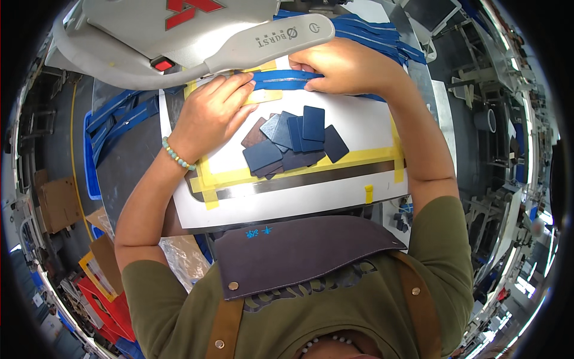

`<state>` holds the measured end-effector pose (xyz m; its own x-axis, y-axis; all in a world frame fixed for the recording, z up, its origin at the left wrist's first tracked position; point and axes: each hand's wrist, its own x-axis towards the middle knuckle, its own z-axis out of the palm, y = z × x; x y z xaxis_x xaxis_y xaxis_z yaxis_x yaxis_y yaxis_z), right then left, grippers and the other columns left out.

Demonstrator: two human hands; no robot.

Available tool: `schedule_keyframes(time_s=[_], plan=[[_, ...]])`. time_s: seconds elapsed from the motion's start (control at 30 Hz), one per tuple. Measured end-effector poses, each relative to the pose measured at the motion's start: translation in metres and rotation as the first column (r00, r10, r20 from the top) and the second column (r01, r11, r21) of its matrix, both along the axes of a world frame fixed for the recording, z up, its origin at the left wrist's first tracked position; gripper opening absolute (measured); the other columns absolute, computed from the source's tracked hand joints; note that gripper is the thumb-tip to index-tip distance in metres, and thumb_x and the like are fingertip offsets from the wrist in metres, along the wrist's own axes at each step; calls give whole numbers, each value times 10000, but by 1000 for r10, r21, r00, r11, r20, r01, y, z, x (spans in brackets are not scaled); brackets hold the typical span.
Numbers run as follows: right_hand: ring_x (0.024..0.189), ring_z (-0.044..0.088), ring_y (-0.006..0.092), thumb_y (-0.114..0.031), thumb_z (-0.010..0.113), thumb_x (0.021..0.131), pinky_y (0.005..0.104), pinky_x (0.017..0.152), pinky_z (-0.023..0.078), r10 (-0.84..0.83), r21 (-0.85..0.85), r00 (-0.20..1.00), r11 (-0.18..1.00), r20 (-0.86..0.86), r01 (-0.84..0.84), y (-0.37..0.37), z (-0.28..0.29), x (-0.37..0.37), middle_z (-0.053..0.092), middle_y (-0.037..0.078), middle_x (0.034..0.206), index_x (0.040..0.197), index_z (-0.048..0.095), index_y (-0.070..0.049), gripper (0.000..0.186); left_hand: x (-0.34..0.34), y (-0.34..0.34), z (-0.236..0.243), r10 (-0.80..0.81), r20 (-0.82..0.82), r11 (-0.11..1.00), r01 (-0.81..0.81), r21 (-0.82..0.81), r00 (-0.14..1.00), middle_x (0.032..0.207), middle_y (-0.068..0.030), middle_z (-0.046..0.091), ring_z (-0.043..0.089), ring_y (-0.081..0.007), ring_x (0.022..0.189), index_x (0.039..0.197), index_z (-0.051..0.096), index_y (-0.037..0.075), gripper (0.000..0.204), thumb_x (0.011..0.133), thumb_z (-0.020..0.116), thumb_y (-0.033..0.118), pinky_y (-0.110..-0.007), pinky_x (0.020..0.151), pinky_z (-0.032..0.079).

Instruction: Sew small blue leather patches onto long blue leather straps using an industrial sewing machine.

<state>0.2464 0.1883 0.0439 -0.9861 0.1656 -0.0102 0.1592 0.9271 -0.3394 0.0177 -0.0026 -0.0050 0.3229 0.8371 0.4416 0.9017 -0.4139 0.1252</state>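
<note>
My left hand (215,110), with a beaded bracelet at the wrist, grips the left end of a blue zipper tape (280,79) with silver teeth, its fingertips close to a pale yellow strip (266,96) below the tape. At the right end, my right hand (347,66) pinches the same tape, with some fingers hidden behind it. Just below lies a loose spread of several rounded rectangular swatches (310,128) in blues, browns and dark purple, on a white board (356,113) edged with yellow tape.
A grey machine body (128,30) with a long handle (266,45) overhangs the board. More blue zipper tapes (365,33) lie behind my right hand, and others (119,119) at the left by a blue bin (91,179). Cardboard boxes (57,200) stand further left.
</note>
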Motion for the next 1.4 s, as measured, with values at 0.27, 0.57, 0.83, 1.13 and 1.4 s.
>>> schedule_keyframes(time_s=[0.27,0.57,0.83,1.13,1.4], plan=[[726,651,188,-219,746,932,343,651,509,-76,-269,978,955,192,127,9,42,3,664,59,804,1020,659,-22,233,-1,0,-1,2,9,1000,-2,5,1000,1217,-97,752,723,-251,956,1170,739,-4,349,877,817,169,-365,849,600],[634,556,106,-262,779,918,293,676,514,-371,214,866,925,335,313,44,65,37,579,7,741,1150,746,-60,309,1,0,0,-6,-26,1000,6,16,1000,1211,-86,733,704,-253,943,1154,736,-10,357,864,822,179,-361,839,590],[1063,702,279,-187,759,906,377,972,558,8,-34,998,999,63,-6,11,39,12,750,128,1125,1258,761,-76,368,2,-3,-2,51,-81,997,-46,65,995,1240,-84,722,699,-251,981,1178,736,-4,378,874,815,205,-358,849,584],[1163,681,299,-60,741,913,381,1028,526,40,-36,990,998,-133,-45,-2,-3,-6,747,77,1253,1182,769,-106,275,-1,-3,-2,-56,-101,993,66,97,993,1276,-62,744,685,-202,880,1171,757,20,338,878,818,179,-320,768,580],[990,722,265,34,663,904,354,898,560,-1,-349,990,936,-139,-48,9,-10,-11,765,132,1082,1098,796,-10,240,-2,-3,-5,-23,-29,995,26,92,999,1273,-78,743,686,-241,872,1166,756,17,337,873,820,171,-343,782,589]])
